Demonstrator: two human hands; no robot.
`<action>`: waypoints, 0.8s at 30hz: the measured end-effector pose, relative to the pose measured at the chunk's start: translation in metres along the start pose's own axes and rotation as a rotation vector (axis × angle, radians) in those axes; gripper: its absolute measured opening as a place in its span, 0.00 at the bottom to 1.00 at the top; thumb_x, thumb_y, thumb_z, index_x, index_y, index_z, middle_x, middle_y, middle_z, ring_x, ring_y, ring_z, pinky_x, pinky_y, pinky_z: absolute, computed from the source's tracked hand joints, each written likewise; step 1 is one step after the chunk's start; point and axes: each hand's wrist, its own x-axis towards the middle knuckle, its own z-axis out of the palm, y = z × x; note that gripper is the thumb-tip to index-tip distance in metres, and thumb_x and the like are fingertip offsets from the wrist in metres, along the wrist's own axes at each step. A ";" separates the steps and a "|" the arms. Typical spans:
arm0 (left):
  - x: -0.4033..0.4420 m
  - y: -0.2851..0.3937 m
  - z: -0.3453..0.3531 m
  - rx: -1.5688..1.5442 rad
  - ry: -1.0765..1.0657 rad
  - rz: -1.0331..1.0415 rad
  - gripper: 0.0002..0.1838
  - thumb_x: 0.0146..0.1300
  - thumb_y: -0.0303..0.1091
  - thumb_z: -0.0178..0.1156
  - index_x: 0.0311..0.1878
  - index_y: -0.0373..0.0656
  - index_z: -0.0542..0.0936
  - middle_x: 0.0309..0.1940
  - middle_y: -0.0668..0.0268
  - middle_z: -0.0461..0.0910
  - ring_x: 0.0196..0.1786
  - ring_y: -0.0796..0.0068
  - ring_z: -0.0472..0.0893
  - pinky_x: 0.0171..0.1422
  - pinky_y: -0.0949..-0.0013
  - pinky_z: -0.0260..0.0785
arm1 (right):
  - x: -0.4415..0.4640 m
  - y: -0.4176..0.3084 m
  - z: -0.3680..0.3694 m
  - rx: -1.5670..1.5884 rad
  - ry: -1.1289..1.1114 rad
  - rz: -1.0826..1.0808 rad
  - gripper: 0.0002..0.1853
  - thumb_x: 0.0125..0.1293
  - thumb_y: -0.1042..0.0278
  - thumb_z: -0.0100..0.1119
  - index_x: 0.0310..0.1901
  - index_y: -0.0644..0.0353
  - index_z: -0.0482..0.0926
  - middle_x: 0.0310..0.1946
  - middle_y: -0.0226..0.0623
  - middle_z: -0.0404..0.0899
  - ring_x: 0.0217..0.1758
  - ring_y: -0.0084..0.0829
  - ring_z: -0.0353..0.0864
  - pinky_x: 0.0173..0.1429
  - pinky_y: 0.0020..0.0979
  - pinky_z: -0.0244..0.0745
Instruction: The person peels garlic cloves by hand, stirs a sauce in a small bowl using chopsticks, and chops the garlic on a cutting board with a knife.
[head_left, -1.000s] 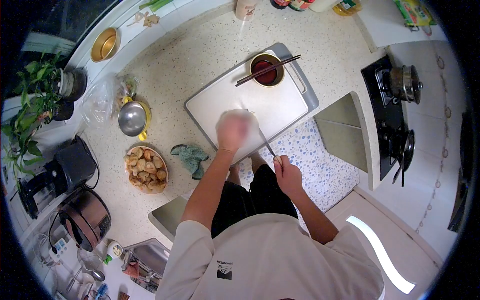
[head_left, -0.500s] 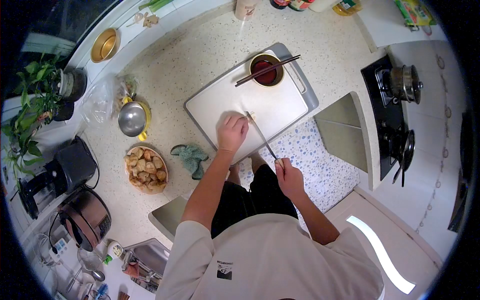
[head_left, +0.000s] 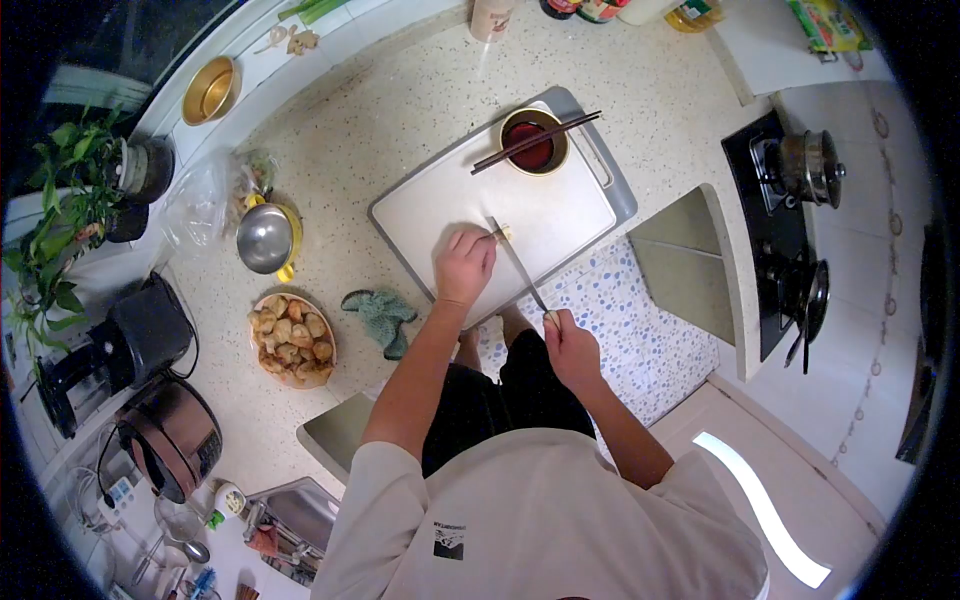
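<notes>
My right hand (head_left: pixel 573 345) is closed round the handle of a knife (head_left: pixel 522 270), whose blade lies over the white cutting board (head_left: pixel 570 215). My left hand (head_left: pixel 466 265) rests on the board left of the blade, fingers curled together; what they hold, if anything, is hidden. A small pale piece of food (head_left: pixel 504 233) lies at the blade, close to my left fingertips. On the board's upper part stands a cup of dark liquid (head_left: pixel 530 152), with a pair of dark chopsticks (head_left: pixel 560 130) across its rim.
Left of the board lie a green cloth (head_left: pixel 383 318), a bowl of browned food pieces (head_left: pixel 293 340) and a metal bowl with yellow handles (head_left: pixel 265 240). Bottles (head_left: pixel 693 12) stand at the back. A stove (head_left: pixel 768 230) with pots is on the right, a sink (head_left: pixel 300 510) at lower left.
The blur over my left hand is gone. The knife blade and my right hand have shifted slightly left since the last frame, and the small pale piece now shows right of the blade.
</notes>
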 end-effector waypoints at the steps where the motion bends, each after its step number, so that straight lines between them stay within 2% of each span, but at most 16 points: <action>1: 0.000 0.001 -0.001 0.001 -0.008 -0.007 0.04 0.55 0.26 0.70 0.33 0.45 0.84 0.36 0.68 0.82 0.40 0.64 0.82 0.42 0.63 0.78 | 0.000 -0.001 -0.001 0.005 -0.018 0.018 0.18 0.79 0.48 0.48 0.48 0.57 0.72 0.27 0.55 0.81 0.33 0.62 0.82 0.36 0.57 0.74; 17: 0.000 0.003 -0.001 0.007 -0.002 -0.018 0.04 0.55 0.25 0.68 0.33 0.44 0.84 0.37 0.68 0.83 0.41 0.65 0.82 0.42 0.64 0.79 | -0.013 -0.002 -0.013 0.025 -0.017 0.006 0.16 0.78 0.50 0.50 0.49 0.55 0.73 0.27 0.53 0.82 0.31 0.59 0.83 0.35 0.55 0.75; 20: -0.003 -0.001 0.001 -0.003 -0.024 -0.022 0.05 0.56 0.27 0.70 0.36 0.43 0.86 0.39 0.65 0.84 0.41 0.62 0.82 0.43 0.62 0.79 | -0.013 -0.003 -0.013 0.025 -0.014 -0.001 0.16 0.78 0.50 0.50 0.49 0.55 0.73 0.27 0.53 0.82 0.31 0.59 0.83 0.35 0.55 0.75; 24: -0.002 -0.001 0.001 -0.004 -0.015 -0.013 0.04 0.56 0.26 0.70 0.35 0.43 0.85 0.38 0.65 0.84 0.41 0.62 0.82 0.43 0.63 0.78 | -0.013 -0.003 -0.013 0.019 -0.013 -0.004 0.16 0.78 0.50 0.50 0.49 0.55 0.73 0.26 0.53 0.82 0.30 0.59 0.83 0.35 0.55 0.75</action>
